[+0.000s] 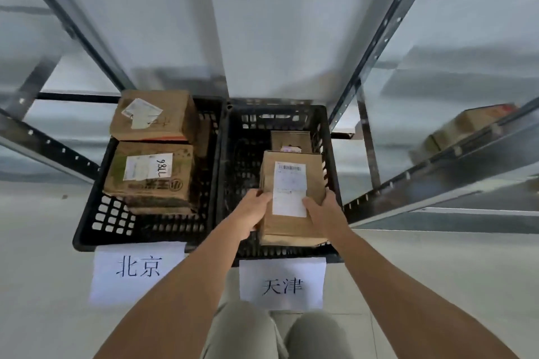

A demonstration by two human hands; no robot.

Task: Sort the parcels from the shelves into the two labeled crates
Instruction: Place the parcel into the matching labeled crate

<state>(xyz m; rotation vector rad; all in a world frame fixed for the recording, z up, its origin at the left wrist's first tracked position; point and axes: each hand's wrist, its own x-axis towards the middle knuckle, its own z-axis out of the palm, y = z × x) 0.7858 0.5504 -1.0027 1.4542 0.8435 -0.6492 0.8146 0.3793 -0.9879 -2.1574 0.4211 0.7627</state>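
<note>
Two black crates stand side by side on the floor. The left crate (87, 230) carries a paper label 北京 (137, 268); the right crate (242, 137) carries a label 天津 (282, 284). Both my hands hold a brown parcel (291, 230) with a white shipping label over the right crate: my left hand (253, 208) grips its left edge, my right hand (322, 213) its right edge. A smaller brown parcel (290, 140) lies deeper in the right crate. In the left crate sit two larger cartons, one at the back (154, 116) and one in front (148, 175).
Grey metal shelving uprights (376, 52) frame the crates on both sides. Another brown parcel (463, 128) lies on the shelf at the right. My knees (280, 335) are at the bottom, just behind the labels on the pale floor.
</note>
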